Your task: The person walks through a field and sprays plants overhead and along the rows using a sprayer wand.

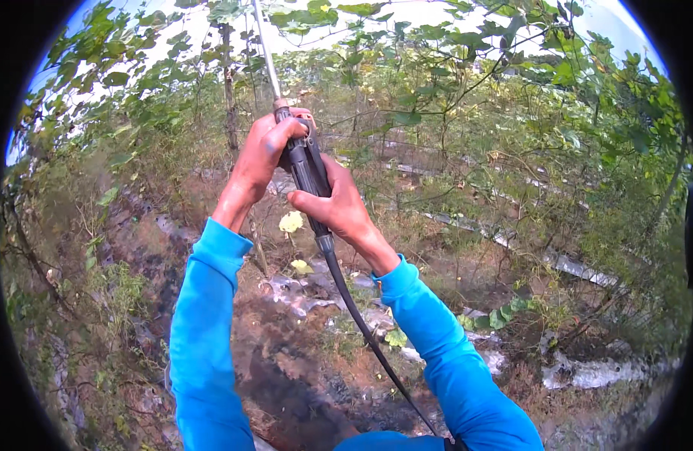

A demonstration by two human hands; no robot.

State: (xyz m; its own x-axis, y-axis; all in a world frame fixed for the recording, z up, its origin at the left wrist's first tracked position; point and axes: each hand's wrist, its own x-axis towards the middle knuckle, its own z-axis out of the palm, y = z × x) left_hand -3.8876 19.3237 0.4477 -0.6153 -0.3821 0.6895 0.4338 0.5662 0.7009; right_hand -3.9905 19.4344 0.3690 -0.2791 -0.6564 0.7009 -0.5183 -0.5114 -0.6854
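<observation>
Both my hands grip a black sprayer handle (309, 171) held up in front of me. My left hand (265, 146) wraps its upper part, just below where a thin metal wand (265, 52) rises toward the leaves above. My right hand (339, 207) closes around the lower part of the grip. A black hose (365, 334) runs from the handle's bottom down between my blue sleeves toward my body.
Leafy vines (437, 45) hang overhead and on the right. Below lies bare soil with dry weeds, pale plastic sheeting (579, 267) in strips, and a yellowish leaf (291, 222). A thin tree trunk (229, 90) stands behind the hands.
</observation>
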